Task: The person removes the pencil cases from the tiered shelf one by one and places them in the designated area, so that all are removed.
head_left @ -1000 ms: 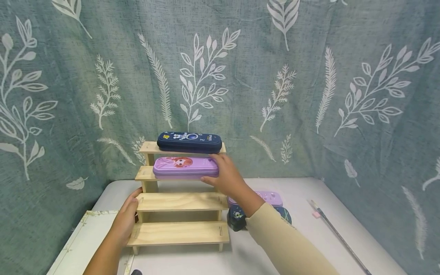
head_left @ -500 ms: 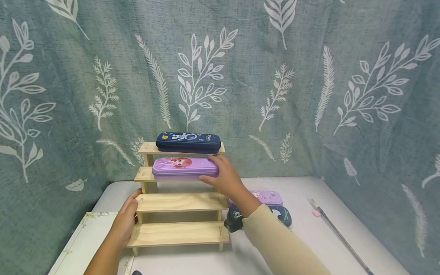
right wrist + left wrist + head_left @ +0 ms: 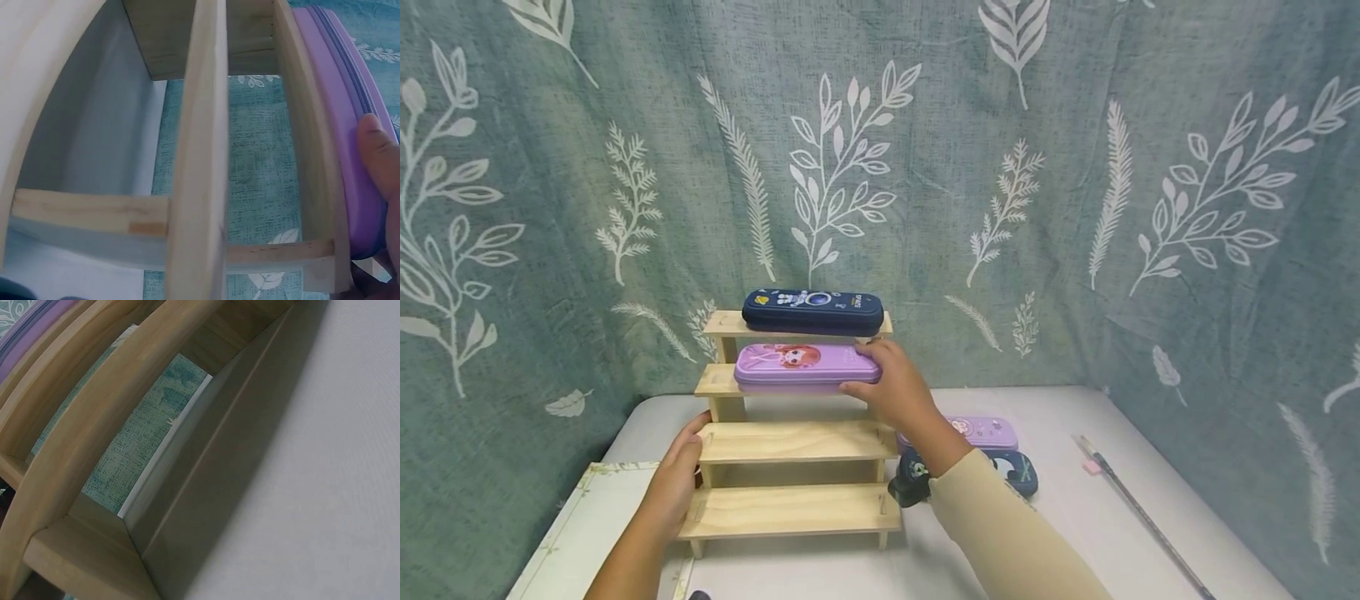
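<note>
A pale wooden rack (image 3: 790,440) rises in several steps. On its second step from the top lies a purple pencil case (image 3: 808,367) with a red-haired doll on the lid. My right hand (image 3: 898,392) grips the case's right end, thumb (image 3: 379,150) along the front below the zip in the right wrist view. A navy pencil case (image 3: 812,312) with an astronaut print lies on the top step. My left hand (image 3: 676,479) holds the rack's left side around the lower steps, its fingertips partly hidden behind the wood.
Right of the rack, a second purple pencil case (image 3: 988,432) and a dark one (image 3: 1018,473) lie on the white table (image 3: 1060,533), partly behind my right forearm. A long brush (image 3: 1138,508) and small pink piece (image 3: 1091,468) lie farther right. A patterned board (image 3: 580,533) is at left.
My right forearm has shifted slightly left, uncovering more of the dark pencil case on the table. The held purple case and my left hand stay nearly where they were.
</note>
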Tool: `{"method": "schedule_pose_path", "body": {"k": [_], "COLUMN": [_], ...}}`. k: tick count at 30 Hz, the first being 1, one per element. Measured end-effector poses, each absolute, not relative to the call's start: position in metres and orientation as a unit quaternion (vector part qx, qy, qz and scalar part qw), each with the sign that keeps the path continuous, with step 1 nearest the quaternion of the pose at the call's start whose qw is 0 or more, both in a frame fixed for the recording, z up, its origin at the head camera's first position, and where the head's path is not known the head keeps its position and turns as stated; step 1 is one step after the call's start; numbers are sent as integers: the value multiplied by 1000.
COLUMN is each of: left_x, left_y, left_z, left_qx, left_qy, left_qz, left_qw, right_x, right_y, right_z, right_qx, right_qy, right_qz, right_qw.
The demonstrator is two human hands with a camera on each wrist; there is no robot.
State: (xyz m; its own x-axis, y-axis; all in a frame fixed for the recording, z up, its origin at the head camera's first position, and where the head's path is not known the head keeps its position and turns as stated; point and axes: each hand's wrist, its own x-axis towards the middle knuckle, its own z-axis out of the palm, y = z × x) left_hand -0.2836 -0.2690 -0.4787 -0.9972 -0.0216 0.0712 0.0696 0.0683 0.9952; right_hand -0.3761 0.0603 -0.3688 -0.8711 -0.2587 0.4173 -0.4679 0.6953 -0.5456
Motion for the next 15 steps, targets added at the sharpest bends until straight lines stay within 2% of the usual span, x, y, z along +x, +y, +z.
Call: {"method": "schedule_pose_path", "body": {"k": [15], "left_x": [-284], "left_y": [-268], "left_z": [-478], "left_qx": [-18], "left_qy": [-729], "left_qz": [-684], "left_qw": [34], "right_x": [-364], "right_y": [70], "right_z": [-369], "right_qx": [213], "right_qy": [-902], "right_qz": [332], "right_qw": [175]}}
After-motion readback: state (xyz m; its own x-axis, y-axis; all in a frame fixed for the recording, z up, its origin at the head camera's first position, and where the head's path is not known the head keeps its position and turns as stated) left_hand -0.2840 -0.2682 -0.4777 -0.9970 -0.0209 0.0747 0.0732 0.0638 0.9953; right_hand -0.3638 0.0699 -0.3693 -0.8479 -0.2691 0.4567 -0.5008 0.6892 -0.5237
